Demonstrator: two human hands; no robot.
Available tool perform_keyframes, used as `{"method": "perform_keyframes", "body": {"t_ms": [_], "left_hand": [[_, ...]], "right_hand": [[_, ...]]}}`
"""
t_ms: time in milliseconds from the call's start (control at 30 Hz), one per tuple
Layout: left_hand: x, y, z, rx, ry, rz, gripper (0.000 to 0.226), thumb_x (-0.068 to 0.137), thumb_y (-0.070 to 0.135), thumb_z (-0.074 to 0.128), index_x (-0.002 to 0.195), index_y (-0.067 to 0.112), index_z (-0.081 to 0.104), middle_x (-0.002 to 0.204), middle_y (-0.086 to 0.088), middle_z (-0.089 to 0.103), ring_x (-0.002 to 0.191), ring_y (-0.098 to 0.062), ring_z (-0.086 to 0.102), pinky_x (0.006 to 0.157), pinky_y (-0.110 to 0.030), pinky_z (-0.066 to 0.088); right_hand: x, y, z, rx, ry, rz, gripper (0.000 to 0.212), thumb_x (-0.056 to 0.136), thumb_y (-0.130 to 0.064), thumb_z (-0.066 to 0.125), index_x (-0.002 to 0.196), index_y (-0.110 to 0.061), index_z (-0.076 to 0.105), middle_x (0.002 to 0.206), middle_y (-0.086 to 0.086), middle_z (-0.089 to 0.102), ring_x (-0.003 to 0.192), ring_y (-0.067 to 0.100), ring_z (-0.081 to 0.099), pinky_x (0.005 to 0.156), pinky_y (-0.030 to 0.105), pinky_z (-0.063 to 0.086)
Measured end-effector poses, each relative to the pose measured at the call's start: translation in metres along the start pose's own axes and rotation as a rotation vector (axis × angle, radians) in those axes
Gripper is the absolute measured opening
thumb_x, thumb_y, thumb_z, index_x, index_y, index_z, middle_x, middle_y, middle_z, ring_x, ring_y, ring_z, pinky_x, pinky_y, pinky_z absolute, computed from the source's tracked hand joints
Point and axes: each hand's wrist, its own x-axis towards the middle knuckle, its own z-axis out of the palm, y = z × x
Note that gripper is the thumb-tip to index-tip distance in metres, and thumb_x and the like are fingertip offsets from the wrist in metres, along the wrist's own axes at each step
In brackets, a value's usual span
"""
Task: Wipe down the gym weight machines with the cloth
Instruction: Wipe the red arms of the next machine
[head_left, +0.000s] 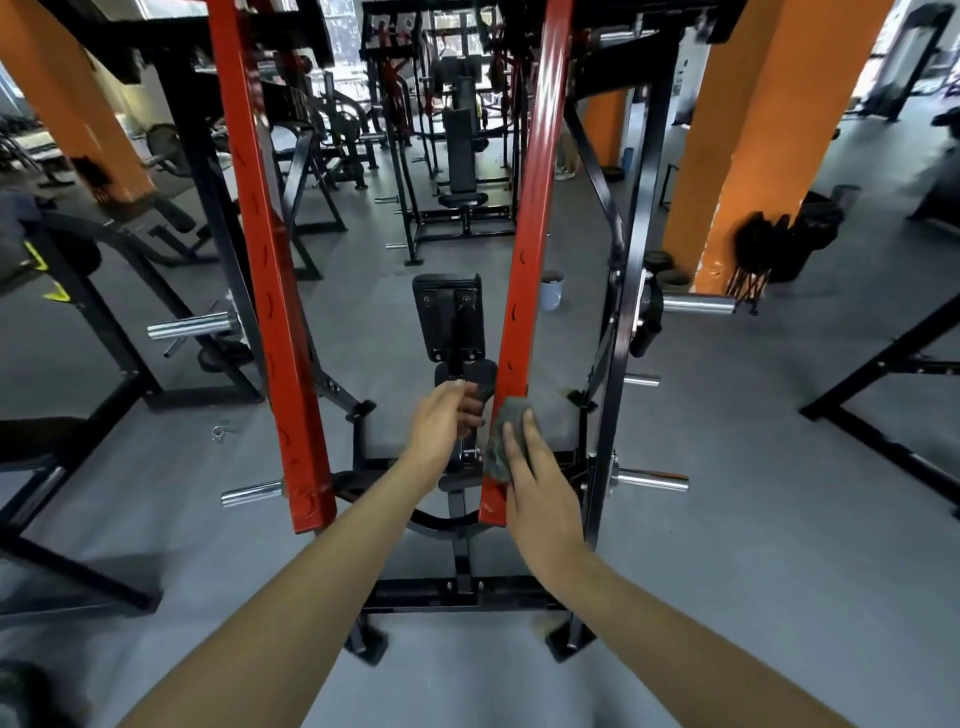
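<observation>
Right hand (540, 499), fingers flat, is pressing the cloth (500, 441) against the red upright (530, 234); left hand (439, 422) is gripping a black handle (477, 391). Firm, full-length strokes are advisable.

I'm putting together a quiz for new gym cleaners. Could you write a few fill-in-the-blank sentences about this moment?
1. The right hand presses a grey ____ flat against the machine.
2. The bar being wiped is painted ____.
3. The left hand curls round a handle coloured ____.
4. The big pillars in the room are painted ____.

Missing words: cloth; red; black; orange.
</observation>
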Motion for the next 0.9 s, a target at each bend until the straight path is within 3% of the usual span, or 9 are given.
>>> {"method": "perform_keyframes", "body": {"t_ms": [100,167,267,333,433,600,767,833,900], "left_hand": [[-0.004,-0.006,-0.002,-0.02,0.017,-0.017,0.032,0.11,0.024,0.041,0.118,0.006,0.065,0.097,-0.009,0.07,0.078,-0.015,0.064,0.074,-0.027,0.051],[-0.006,-0.01,0.0,-0.033,0.024,-0.046,0.032,0.11,0.025,0.039,0.117,0.007,0.065,0.097,-0.008,0.07,0.08,-0.016,0.064,0.076,-0.028,0.051],[-0.006,-0.012,0.003,-0.027,0.028,-0.04,0.034,0.11,0.028,0.038,0.114,0.011,0.067,0.104,-0.01,0.072,0.094,-0.024,0.066,0.085,-0.035,0.053],[-0.004,-0.006,0.005,-0.056,0.037,-0.019,0.035,0.11,0.027,0.038,0.112,0.009,0.068,0.102,-0.01,0.07,0.09,-0.022,0.064,0.08,-0.029,0.053],[-0.002,0.004,0.006,-0.083,0.082,0.012,0.033,0.109,0.023,0.04,0.114,0.006,0.067,0.095,-0.007,0.066,0.084,-0.017,0.059,0.067,-0.019,0.05],[-0.003,0.002,0.005,-0.035,0.1,0.053,0.025,0.109,0.026,0.045,0.104,0.02,0.068,0.097,-0.002,0.071,0.089,-0.014,0.065,0.074,-0.025,0.049],[-0.001,-0.008,-0.007,0.057,0.106,0.096,0.018,0.107,0.02,0.051,0.1,0.023,0.068,0.098,0.0,0.072,0.095,-0.017,0.067,0.076,-0.024,0.048],[0.002,-0.007,-0.01,0.042,0.086,0.086,0.019,0.106,0.019,0.052,0.098,0.021,0.069,0.099,-0.003,0.072,0.095,-0.017,0.066,0.078,-0.024,0.049],[0.004,0.0,-0.01,-0.04,0.071,0.058,0.022,0.106,0.02,0.051,0.099,0.016,0.071,0.101,-0.008,0.073,0.094,-0.017,0.065,0.079,-0.024,0.05]], "right_hand": [[-0.023,0.017,0.001,-0.146,-0.066,-0.153,0.1,0.077,-0.012,0.087,0.16,-0.008,0.031,0.17,0.015,0.023,0.14,0.029,0.052,0.101,0.038,0.058],[-0.018,0.022,-0.008,-0.32,-0.131,-0.368,0.094,0.076,-0.021,0.084,0.156,-0.004,0.038,0.165,0.016,0.034,0.151,0.033,0.036,0.118,0.045,0.042],[0.021,0.032,-0.029,-0.434,-0.133,-0.629,0.07,0.092,-0.032,0.065,0.154,-0.007,0.046,0.163,0.014,0.04,0.155,0.03,0.029,0.13,0.043,0.015],[0.064,0.035,-0.05,-0.444,-0.151,-0.643,0.063,0.104,-0.037,0.046,0.161,-0.012,0.035,0.169,0.01,0.027,0.16,0.026,0.016,0.131,0.042,0.002],[0.119,0.027,-0.071,-0.409,-0.154,-0.501,0.058,0.112,-0.042,0.024,0.164,-0.015,0.026,0.173,0.006,0.015,0.161,0.02,0.003,0.131,0.047,0.007],[0.106,0.01,-0.057,-0.27,-0.077,-0.365,0.055,0.113,-0.037,0.023,0.161,-0.012,0.033,0.172,0.005,0.018,0.161,0.018,0.0,0.13,0.046,0.012],[0.011,0.02,-0.024,-0.294,-0.153,-0.57,0.052,0.112,-0.034,0.023,0.158,-0.013,0.039,0.168,0.006,0.029,0.161,0.021,0.009,0.13,0.048,0.015],[0.005,0.028,-0.019,-0.293,-0.198,-0.683,0.052,0.112,-0.033,0.031,0.157,-0.011,0.042,0.167,0.005,0.033,0.16,0.021,0.014,0.128,0.046,0.022],[0.033,0.035,-0.03,-0.352,-0.249,-0.769,0.051,0.112,-0.035,0.034,0.158,-0.013,0.041,0.167,0.005,0.035,0.16,0.02,0.014,0.129,0.045,0.019]]}}
